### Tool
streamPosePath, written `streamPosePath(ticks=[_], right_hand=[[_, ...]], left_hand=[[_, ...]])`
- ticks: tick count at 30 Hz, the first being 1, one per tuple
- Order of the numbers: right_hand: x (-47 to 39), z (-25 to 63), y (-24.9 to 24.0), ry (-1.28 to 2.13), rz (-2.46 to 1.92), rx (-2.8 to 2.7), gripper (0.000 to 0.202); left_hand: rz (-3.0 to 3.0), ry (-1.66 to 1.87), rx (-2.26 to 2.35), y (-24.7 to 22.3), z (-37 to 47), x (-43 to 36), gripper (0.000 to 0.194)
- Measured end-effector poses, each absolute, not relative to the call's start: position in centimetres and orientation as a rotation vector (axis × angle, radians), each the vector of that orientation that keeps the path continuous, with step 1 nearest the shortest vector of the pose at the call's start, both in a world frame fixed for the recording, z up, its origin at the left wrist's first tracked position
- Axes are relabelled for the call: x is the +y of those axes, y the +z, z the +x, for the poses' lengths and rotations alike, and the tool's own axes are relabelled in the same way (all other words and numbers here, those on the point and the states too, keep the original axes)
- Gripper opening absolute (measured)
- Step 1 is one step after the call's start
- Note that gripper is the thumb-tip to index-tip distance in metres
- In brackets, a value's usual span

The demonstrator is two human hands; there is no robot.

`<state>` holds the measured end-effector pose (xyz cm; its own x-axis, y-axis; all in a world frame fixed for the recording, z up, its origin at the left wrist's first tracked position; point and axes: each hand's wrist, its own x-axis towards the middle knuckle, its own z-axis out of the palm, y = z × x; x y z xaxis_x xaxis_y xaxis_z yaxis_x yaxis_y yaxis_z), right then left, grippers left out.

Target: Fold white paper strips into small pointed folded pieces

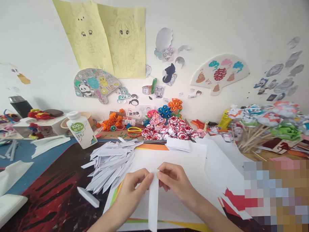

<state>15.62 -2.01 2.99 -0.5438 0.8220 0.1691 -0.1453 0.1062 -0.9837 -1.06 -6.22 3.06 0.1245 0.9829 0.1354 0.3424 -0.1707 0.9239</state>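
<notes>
Between my two hands hangs a folded white paper strip (pixel 153 207), upright over the stacked sheets. My left hand (pixel 136 184) pinches its upper left edge between thumb and fingers. On the other side, my right hand (pixel 173 179) has its thumb and forefinger closed at the upper right edge. Left of my hands lies a heap of folded white paper strips (pixel 111 161). One loose strip (pixel 88 196) rests apart on the dark mat. Beneath my hands are large white paper sheets (pixel 183 203) with coloured sheets showing at their edges.
A white bottle (pixel 80 130) stands behind the heap. Red-and-white paper flowers (pixel 172 129) line the back, beside a small folded white paper stack (pixel 178 144). Paper flowers on sticks (pixel 266 119) stand at right, above red paper scraps (pixel 238 201). A black mat (pixel 53 197) covers the left.
</notes>
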Motion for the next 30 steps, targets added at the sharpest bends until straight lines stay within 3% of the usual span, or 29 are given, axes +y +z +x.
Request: streamPosePath(ticks=[30], right_hand=[[-2.16, 15.84, 2.35, 1.218, -0.811, -1.645, 0.021]], left_hand=[[1.797, 0.986, 1.434, 2.81, -1.02, -6.07, 0.04]])
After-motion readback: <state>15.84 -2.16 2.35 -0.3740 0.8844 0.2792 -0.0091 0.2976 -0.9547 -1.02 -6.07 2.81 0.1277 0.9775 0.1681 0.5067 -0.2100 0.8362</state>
